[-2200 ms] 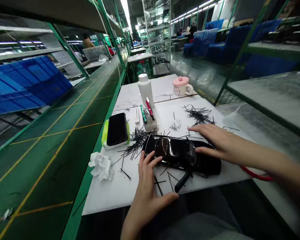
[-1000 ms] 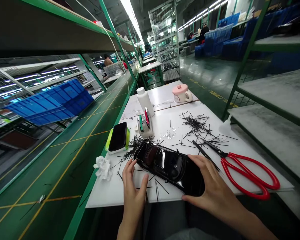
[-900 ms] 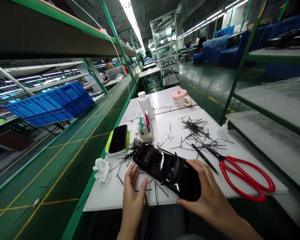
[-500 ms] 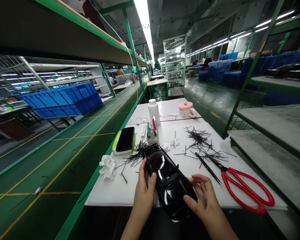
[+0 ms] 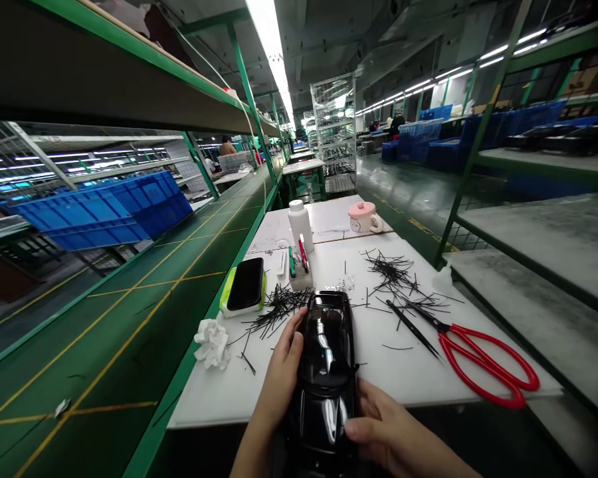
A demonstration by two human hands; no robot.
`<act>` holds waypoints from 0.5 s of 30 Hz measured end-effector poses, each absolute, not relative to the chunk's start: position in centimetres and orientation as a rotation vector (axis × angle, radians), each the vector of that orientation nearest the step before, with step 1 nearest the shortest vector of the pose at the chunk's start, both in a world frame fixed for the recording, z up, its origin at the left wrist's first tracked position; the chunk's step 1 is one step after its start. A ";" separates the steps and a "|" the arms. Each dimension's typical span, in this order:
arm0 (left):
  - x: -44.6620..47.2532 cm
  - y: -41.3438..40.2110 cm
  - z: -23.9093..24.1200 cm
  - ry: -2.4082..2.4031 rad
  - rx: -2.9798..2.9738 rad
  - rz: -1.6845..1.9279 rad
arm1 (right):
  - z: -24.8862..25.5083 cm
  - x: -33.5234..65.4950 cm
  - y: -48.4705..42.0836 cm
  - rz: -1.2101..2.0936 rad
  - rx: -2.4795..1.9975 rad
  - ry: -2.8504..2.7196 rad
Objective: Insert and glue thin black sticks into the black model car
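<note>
At the near edge of the white work board point(image 5: 408, 375), a glossy black model car point(image 5: 323, 372) lies lengthwise, one end overhanging the edge. Red-handled scissors point(image 5: 483, 365) and loose black bristles point(image 5: 279, 309) lie nearby. The left hand point(image 5: 279, 372) and right hand point(image 5: 386, 431) stand apart, clamped on opposite flanks of the body. The shell appears light, stiff and slippery: take hold along the flanks with flat fingers, clear of small protruding parts.
</note>
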State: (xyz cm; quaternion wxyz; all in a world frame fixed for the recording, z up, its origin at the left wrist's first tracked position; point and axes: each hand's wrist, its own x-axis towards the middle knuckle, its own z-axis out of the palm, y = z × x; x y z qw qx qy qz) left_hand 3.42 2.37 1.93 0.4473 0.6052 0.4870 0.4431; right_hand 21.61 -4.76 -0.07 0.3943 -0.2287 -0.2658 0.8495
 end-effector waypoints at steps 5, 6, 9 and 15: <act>3.2 4.4 3.5 1.166 1.611 0.910 | -0.7 19.9 -4.4 2.262 -0.478 -0.606; 3.0 4.6 3.5 1.206 1.659 0.884 | -1.1 19.6 -4.3 2.271 -0.462 -0.598; 2.1 4.1 3.4 1.285 1.762 0.800 | -1.9 19.0 -3.7 2.213 -0.402 -0.604; 1.5 2.5 2.4 1.332 1.364 0.839 | -0.9 20.6 -1.2 1.854 -0.491 -0.778</act>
